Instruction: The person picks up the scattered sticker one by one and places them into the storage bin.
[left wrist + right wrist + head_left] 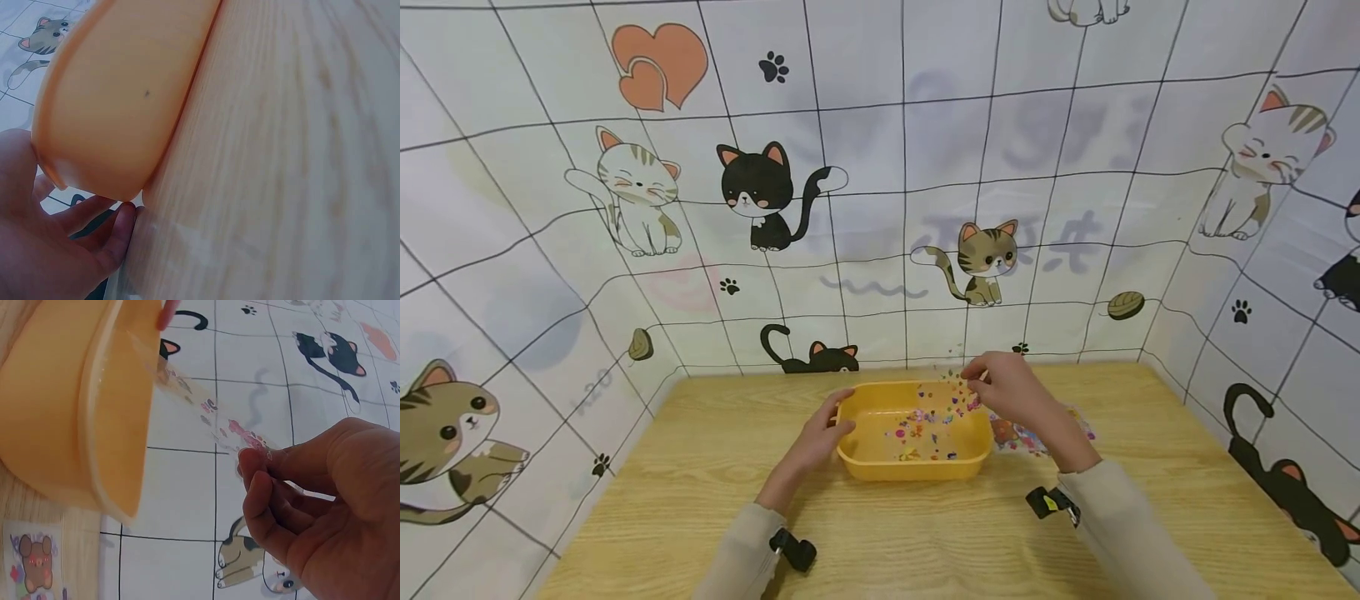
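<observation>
A yellow plastic basin (913, 472) sits on the table. My left hand (817, 437) holds its left end, with the thumb over the rim; the left wrist view shows fingers around the corner of the basin (125, 100). Above the basin's right back corner, my right hand (1011, 390) pinches a clear plastic sheet (958, 406) printed with small colourful pictures. In the right wrist view the sheet (240, 428) slants from the thumb and fingertips toward the basin's opening. Small coloured shapes (917, 429) show over the basin's floor.
Right of the basin, partly behind my right forearm, lies a colourful printed sheet (1030, 437) with a brown bear (37, 559) on it. The wooden table (895, 533) meets a cat-patterned wall covering (872, 208) at the back and sides.
</observation>
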Action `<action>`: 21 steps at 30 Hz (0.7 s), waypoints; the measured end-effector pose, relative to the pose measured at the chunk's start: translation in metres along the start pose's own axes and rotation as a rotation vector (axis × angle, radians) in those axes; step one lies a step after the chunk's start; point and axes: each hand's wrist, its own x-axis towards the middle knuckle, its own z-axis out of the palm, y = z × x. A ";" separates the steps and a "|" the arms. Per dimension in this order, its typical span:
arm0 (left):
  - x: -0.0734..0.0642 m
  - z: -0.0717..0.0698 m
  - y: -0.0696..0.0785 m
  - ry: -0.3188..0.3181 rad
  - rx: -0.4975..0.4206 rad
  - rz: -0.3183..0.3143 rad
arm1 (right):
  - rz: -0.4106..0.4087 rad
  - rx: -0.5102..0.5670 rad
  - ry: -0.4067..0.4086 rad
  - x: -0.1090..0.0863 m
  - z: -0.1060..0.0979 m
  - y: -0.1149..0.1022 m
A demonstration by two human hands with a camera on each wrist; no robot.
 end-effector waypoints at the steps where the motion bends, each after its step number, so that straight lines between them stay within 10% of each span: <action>1: 0.000 0.000 0.001 0.001 0.000 -0.002 | -0.003 -0.001 -0.014 0.002 0.002 -0.002; 11: -0.011 -0.003 0.024 -0.030 -0.014 -0.003 | -0.007 -0.013 -0.172 0.018 0.027 -0.014; 21: 0.000 -0.005 0.001 -0.042 0.011 0.009 | -0.026 0.024 -0.263 0.027 0.046 -0.020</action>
